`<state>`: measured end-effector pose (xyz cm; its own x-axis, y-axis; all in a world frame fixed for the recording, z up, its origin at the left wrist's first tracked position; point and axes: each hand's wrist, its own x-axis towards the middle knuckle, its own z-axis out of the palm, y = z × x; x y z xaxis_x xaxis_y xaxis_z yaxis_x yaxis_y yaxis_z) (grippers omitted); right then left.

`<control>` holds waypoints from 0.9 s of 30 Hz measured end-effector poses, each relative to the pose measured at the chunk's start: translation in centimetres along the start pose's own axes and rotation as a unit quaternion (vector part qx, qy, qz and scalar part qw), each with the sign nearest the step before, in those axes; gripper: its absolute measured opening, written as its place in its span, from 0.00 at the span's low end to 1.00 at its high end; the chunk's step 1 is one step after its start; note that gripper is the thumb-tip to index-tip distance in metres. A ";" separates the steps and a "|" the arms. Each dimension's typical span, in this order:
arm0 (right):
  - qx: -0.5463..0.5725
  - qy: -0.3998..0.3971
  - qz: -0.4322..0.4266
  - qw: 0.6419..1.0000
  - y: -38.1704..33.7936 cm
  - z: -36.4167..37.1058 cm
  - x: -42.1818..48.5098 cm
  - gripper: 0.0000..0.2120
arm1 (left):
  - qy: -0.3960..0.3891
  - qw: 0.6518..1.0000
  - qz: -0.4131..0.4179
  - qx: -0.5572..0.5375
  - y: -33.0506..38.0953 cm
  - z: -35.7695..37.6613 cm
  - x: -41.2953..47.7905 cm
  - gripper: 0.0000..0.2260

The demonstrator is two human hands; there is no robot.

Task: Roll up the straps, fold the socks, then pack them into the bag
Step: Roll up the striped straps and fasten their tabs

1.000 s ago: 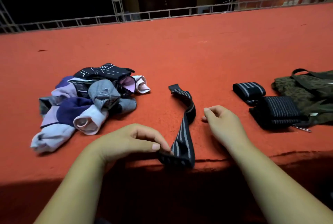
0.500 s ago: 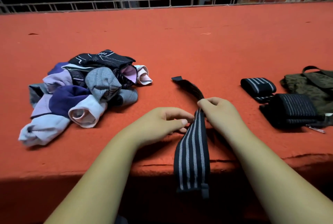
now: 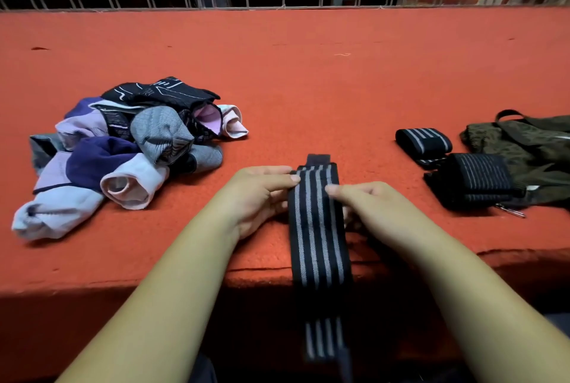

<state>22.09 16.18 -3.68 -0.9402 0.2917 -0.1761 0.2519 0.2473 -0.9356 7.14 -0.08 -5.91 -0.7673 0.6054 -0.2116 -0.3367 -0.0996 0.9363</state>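
Head view: the striped strap (image 3: 317,228) lies lengthwise across the front edge of the bench (image 3: 308,74). Its far end is flat on the red covering and its near end hangs over the edge. The left hand (image 3: 259,194) pinches the strap's left edge near the far end, thumb on top. The right hand (image 3: 370,203) pinches the right edge opposite.

Assessment: the strap appears to be woven elastic, light, limp and not fragile. A roll would likely slacken unless kept tight, so the hold belongs at the far end, on both edges. The hanging tail may drag on the bench edge.

Surroundings: the unfolded socks (image 3: 123,151) are heaped toward the left, well apart from the strap. Two rolled straps (image 3: 475,179) sit to the right, the nearer one against the olive bag (image 3: 530,148). Nothing obstructs the rolling path.
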 end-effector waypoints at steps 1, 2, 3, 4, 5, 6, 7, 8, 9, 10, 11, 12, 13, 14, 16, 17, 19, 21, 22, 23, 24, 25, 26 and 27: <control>0.007 0.020 -0.009 1.000 0.0 0.0 0.1 0.22 | -0.011 1.000 0.001 0.005 0.0 0.1 -0.3 0.17; 0.025 0.031 -0.015 0.999 0.1 0.0 0.3 0.21 | -0.026 1.000 0.002 0.012 0.1 0.3 -0.6 0.19; 0.050 0.042 -0.016 0.998 0.2 0.0 0.5 0.20 | -0.041 0.999 0.003 0.025 0.2 0.4 -0.9 0.21; 0.073 0.051 -0.017 0.996 0.3 0.0 0.7 0.19 | -0.052 0.998 0.002 0.042 0.2 0.4 -1.3 0.22; 0.091 0.059 -0.020 0.994 0.4 0.0 0.9 0.17 | -0.060 0.997 0.001 0.058 0.2 0.4 -1.6 0.24; 0.105 0.065 -0.026 0.992 0.6 0.0 1.1 0.14 | -0.066 0.995 0.001 0.071 0.1 0.3 -1.8 0.24; 0.115 0.066 -0.032 0.991 0.7 0.0 1.2 0.11 | -0.074 0.994 0.000 0.080 0.0 0.1 -2.0 0.24; 0.122 0.059 -0.040 0.990 0.7 0.0 1.2 0.09 | -0.085 0.993 -0.003 0.087 -0.1 0.0 -2.1 0.23; 0.127 0.042 -0.049 0.990 0.7 0.0 1.3 0.08 | -0.093 0.991 -0.004 0.094 -0.2 -0.1 -2.2 0.23; 0.136 0.019 -0.056 0.989 0.7 0.1 1.3 0.09 | -0.089 0.992 -0.003 0.094 -0.3 -0.2 -2.2 0.22; 0.143 -0.008 -0.057 0.988 0.8 0.1 1.4 0.10 | -0.070 0.994 0.004 0.085 -0.4 -0.3 -2.1 0.20; 0.145 -0.034 -0.056 0.987 0.8 0.2 1.5 0.11 | -0.044 0.996 0.015 0.070 -0.5 -0.3 -2.0 0.17; 0.139 -0.053 -0.055 0.987 0.9 0.3 1.5 0.10 | -0.013 0.998 0.029 0.056 -0.5 -0.5 -1.8 0.15; 0.128 -0.064 -0.052 0.988 0.8 0.4 1.5 0.08 | 0.014 0.998 0.041 0.043 -0.6 -0.6 -1.6 0.13; 0.118 -0.060 -0.046 0.990 0.9 0.7 1.7 0.08 | 0.031 0.997 0.059 0.043 -0.6 -1.0 -1.3 0.12; 0.121 -0.052 -0.047 0.990 1.1 0.9 2.0 0.08 | 0.018 0.996 0.066 0.055 -0.6 -1.2 -1.3 0.13; 0.143 -0.022 -0.053 0.988 1.5 1.1 2.6 0.09 | -0.017 0.993 0.077 0.085 -0.8 -1.1 -1.5 0.16; 0.162 0.010 -0.057 0.985 1.7 1.1 3.1 0.09 | -0.027 0.990 0.088 0.109 -1.1 -1.0 -1.4 0.18; 0.164 0.016 -0.058 0.985 1.7 1.2 3.2 0.08 | -0.019 0.989 0.095 0.113 -1.3 -1.0 -1.4 0.17; 0.160 0.017 -0.060 0.985 1.8 1.2 3.4 0.07 | -0.006 0.988 0.101 0.114 -1.4 -1.0 -1.3 0.17; 0.151 0.015 -0.062 0.986 1.9 1.3 3.5 0.07 | 0.004 0.988 0.104 0.113 -1.5 -1.0 -1.3 0.16; 0.141 0.014 -0.065 0.988 2.0 1.3 3.6 0.06 | 0.005 0.988 0.103 0.112 -1.5 -1.1 -1.2 0.14; 0.133 0.014 -0.066 0.989 2.1 1.3 3.7 0.06 | 0.002 0.989 0.099 0.108 -1.6 -1.1 -1.1 0.13; 0.129 0.012 -0.067 0.989 2.1 1.2 3.8 0.07 | 0.001 0.990 0.096 0.101 -1.6 -1.2 -1.1 0.13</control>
<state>18.72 16.67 -6.70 -0.9546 0.2952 -0.0410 0.0559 0.0423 -0.9975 7.87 -1.50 -7.52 -0.8073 0.5897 -0.0247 -0.0690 -0.0527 0.9962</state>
